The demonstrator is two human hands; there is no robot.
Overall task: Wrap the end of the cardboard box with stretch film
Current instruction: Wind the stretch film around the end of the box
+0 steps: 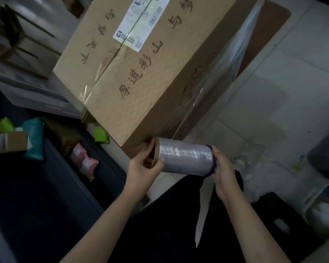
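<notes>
My left hand (143, 166) and right hand (223, 169) grip the film roll (184, 158) by its ends so it can spin, pulling film (217, 78) tight around the box (141, 73) just above.

Your left hand (143, 164) comes in from lower left on a bare forearm, wrist bent, fingers (150, 149) curled over the open end of the roll (184, 158) and thumb hooked at its rim. Your right hand (223, 171) reaches in from lower right on a bare forearm, palm cupped against the opposite end with fingers closed on it. Both arms converge, hands level, roll held between them.
</notes>
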